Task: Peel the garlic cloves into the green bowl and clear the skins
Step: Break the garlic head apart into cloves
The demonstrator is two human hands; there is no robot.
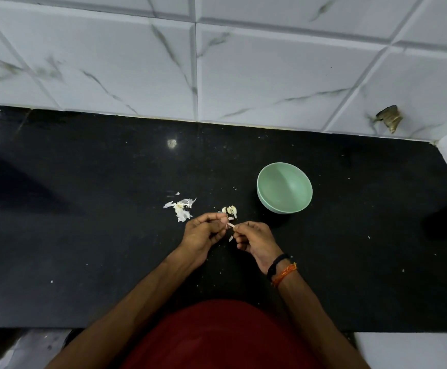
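Both hands, left hand (203, 233) and right hand (253, 239), fingers curled, pinching one garlic clove (230, 225)

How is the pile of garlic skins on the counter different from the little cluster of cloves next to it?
The pile of skins is thin, white, flaky and scattered, lying left of the hands; the cluster of cloves is plump, cream-yellow and compact, lying just beyond the fingertips. The skins spread wider; the cloves bunch tightly. The skins sit farther from the green bowl than the cloves do. Both rest on the black counter, outside the bowl.
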